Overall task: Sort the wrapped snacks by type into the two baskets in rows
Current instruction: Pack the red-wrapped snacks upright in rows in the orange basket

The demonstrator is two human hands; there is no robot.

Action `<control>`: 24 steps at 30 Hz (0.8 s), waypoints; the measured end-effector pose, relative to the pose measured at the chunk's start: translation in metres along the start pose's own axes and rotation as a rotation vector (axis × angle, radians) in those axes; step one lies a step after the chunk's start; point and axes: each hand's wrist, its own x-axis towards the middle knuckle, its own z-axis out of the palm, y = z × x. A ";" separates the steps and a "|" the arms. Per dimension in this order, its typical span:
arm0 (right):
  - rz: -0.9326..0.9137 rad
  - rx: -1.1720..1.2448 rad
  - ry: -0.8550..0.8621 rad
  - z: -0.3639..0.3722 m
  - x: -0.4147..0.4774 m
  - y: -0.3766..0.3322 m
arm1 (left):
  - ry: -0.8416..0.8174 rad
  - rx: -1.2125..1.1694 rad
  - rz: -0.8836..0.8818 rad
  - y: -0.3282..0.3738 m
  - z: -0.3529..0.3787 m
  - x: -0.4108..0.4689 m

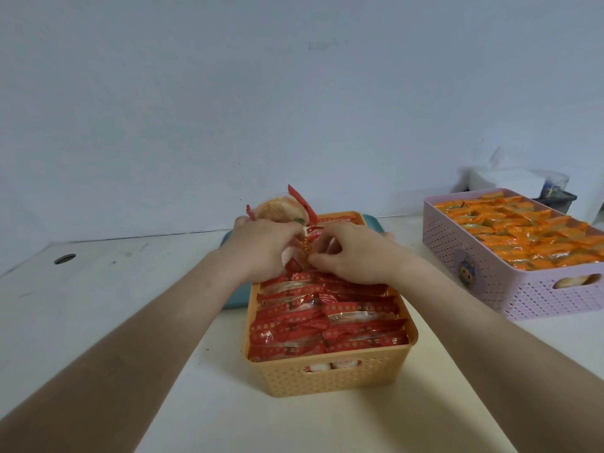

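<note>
Grips a red-wrapped snack [277, 209] in the left hand [261, 246], fingers curled round it, above the far end of the orange basket [330, 377] mid-tabletop. Pinches a red wrapper [312, 235] with the right hand [356, 253], fingers bent. Hides most fingertips between the packed rows [327, 318].

Open table [81, 289] left of orange basket [330, 377]
</note>
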 end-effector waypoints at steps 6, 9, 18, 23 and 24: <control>0.078 0.016 0.118 0.003 0.001 0.007 | 0.097 -0.379 0.049 0.003 0.002 -0.013; 0.061 -0.012 0.104 0.004 0.002 0.005 | 0.122 -0.491 0.022 0.004 -0.005 -0.018; -0.137 -0.125 0.283 -0.004 -0.004 -0.003 | 0.306 -0.995 -0.103 0.004 -0.001 -0.029; -0.215 0.100 0.122 -0.006 -0.001 -0.006 | 0.311 -0.759 -0.077 0.009 0.004 -0.036; -0.218 0.103 0.147 -0.004 0.000 -0.005 | 0.315 -0.666 -0.084 0.008 0.001 -0.037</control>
